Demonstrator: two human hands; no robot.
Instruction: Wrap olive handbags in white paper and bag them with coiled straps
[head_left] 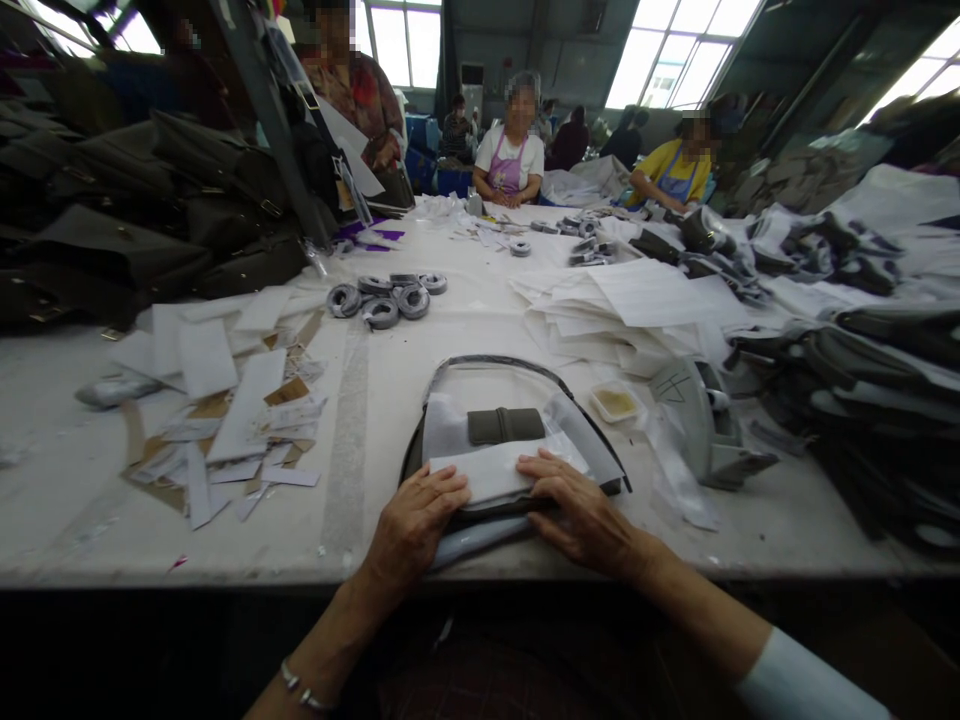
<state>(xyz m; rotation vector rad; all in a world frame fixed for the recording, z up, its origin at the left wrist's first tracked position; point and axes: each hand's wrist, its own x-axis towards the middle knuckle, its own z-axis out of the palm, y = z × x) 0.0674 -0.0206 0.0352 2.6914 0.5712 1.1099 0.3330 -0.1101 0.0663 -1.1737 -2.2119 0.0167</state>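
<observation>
A dark grey handbag lies flat at the near edge of the white table, its curved handle arching away from me. A white paper wrap and a small grey strap tab lie on top of it. My left hand rests on the bag's near left side, fingers bent over the paper's edge. My right hand lies on the near right side, fingers flat and pressing the paper down.
Paper and card scraps litter the left. Grey tape rolls sit mid-table. A stack of white sheets and a small tray lie to the right. Dark bags pile at right and left. Other people sit at the far end.
</observation>
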